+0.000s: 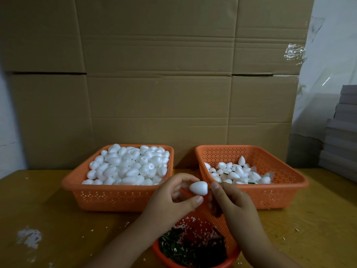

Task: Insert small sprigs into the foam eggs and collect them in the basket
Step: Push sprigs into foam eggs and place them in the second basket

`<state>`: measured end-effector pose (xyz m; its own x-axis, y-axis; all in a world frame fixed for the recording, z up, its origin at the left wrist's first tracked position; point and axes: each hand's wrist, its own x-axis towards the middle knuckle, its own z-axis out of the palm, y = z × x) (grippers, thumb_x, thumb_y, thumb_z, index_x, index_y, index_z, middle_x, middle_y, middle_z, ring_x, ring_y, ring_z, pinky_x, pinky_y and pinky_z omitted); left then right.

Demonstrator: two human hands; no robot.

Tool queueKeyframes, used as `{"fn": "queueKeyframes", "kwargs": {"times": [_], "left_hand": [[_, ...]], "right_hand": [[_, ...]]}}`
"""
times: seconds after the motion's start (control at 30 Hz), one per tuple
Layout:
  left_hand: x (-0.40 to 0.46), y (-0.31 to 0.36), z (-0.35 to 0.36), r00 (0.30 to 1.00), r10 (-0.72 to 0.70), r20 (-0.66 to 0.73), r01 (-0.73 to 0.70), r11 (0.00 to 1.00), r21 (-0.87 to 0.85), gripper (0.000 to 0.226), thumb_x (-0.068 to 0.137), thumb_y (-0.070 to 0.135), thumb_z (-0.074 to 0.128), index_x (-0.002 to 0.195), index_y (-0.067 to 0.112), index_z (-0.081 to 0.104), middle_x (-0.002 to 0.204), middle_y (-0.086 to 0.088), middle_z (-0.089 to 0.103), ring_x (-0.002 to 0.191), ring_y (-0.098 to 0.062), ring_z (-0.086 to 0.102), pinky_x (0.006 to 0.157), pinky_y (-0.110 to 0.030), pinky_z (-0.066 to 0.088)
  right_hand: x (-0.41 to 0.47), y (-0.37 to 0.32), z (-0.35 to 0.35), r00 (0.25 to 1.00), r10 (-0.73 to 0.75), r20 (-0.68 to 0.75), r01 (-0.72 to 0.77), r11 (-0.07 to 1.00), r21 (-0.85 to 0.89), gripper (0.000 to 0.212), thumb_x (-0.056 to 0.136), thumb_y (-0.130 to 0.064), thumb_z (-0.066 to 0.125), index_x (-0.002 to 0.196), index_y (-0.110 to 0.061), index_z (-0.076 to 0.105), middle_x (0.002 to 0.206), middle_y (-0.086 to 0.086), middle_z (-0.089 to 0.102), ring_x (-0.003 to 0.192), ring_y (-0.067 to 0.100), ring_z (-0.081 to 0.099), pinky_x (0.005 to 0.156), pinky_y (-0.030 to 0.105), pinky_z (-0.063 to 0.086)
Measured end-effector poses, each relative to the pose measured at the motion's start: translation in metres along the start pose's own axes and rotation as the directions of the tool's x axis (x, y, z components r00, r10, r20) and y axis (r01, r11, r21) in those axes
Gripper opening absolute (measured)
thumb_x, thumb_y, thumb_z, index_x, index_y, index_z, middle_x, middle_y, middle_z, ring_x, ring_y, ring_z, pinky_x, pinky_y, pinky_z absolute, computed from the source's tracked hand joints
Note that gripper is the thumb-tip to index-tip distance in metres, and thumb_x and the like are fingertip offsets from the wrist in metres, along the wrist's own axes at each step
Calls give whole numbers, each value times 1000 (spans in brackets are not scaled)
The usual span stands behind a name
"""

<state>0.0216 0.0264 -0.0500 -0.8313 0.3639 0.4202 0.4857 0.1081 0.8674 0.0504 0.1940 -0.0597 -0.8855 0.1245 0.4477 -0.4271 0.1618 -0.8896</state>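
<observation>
Nearest us, a round orange basket [230, 246] of dark green sprigs [183, 248] sits on the wooden table [58, 219] under our wrists. Above it our left hand [172, 198] pinches a white foam egg [198, 188] between thumb and curled fingers, while our right hand [231, 202] has its fingers curled close at the egg's blunt end, though we cannot tell what they grip. Farther back, the left orange basket [108, 198] is heaped with plain foam eggs [127, 165], the right orange basket [270, 192] holds fewer eggs with green stems [239, 174], and a cardboard wall [154, 74] stands behind.
</observation>
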Motion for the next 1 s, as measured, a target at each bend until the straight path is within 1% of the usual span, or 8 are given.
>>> {"fn": "queueKeyframes", "kwargs": {"times": [0.1, 0.23, 0.33, 0.47, 0.6, 0.7, 0.87, 1.0], "left_hand": [[0, 0, 0, 1000, -2, 5, 1, 1000, 23, 23, 86, 24, 74, 100, 41, 67, 102, 8, 72, 87, -11, 70, 81, -28, 57], [1, -2, 0, 1000, 10, -20, -7, 993, 117, 22, 84, 31, 74, 100, 44, 66, 102, 17, 70, 94, -2, 66, 76, -15, 50], [1, -4, 2, 998, 41, -37, -33, 980, 195, 21, 84, 35, 74, 99, 46, 65, 100, 23, 67, 95, 2, 63, 74, -15, 49], [0, -7, 2, 994, 95, -56, -76, 957, 279, 19, 77, 43, 73, 95, 41, 65, 96, 21, 60, 87, -3, 61, 74, -28, 55], [1, -9, 2, 993, 101, -63, -76, 943, 324, 30, 69, 58, 65, 93, 40, 63, 93, 20, 57, 82, -5, 59, 66, -18, 47], [2, -9, 3, 994, 99, -45, -78, 938, 338, 35, 69, 64, 62, 94, 40, 63, 94, 18, 58, 80, -5, 58, 65, -17, 45], [1, -8, 3, 999, 33, -34, -23, 964, 263, 27, 74, 51, 68, 101, 46, 64, 99, 19, 67, 87, -5, 64, 70, -18, 49], [1, -8, 0, 998, 28, -49, -17, 977, 212, 30, 84, 24, 74, 101, 47, 64, 101, 21, 69, 95, -1, 65, 74, -14, 48]], "right_hand": [[0, 0, 0, 1000, -13, -20, 12, 999, -31, 41, 81, -45, 54, 61, -11, 61, 54, 2, 58, 52, 9, 53, 53, 17, 42], [-3, 0, 1, 998, -49, -49, 46, 997, -60, 32, 78, -51, 55, 67, -22, 62, 55, 0, 57, 53, 9, 52, 54, 23, 42], [-5, -1, 2, 996, -71, -58, 68, 996, -58, 25, 77, -50, 57, 72, -27, 64, 59, 0, 58, 57, 10, 52, 57, 27, 43], [-5, -1, 4, 993, -110, -43, 105, 990, -98, 15, 90, -25, 62, 79, -33, 65, 74, -5, 67, 67, 6, 60, 60, 23, 47], [-7, -2, 3, 976, -218, 0, 214, 958, -193, 30, 92, -10, 61, 85, -37, 72, 89, -12, 66, 88, 5, 63, 70, 12, 45], [-8, -3, 3, 969, -238, 62, 246, 940, -235, 28, 90, -8, 63, 94, -33, 76, 95, -14, 61, 96, 6, 61, 74, 11, 45], [-6, -1, 3, 984, -161, 78, 175, 956, -234, 28, 88, -19, 67, 107, -38, 64, 104, -18, 61, 101, 5, 61, 82, 24, 51], [-6, -1, 2, 998, -49, 28, 54, 976, -211, 22, 85, -19, 66, 90, -38, 56, 95, -12, 66, 89, 7, 65, 80, 41, 54]]}}
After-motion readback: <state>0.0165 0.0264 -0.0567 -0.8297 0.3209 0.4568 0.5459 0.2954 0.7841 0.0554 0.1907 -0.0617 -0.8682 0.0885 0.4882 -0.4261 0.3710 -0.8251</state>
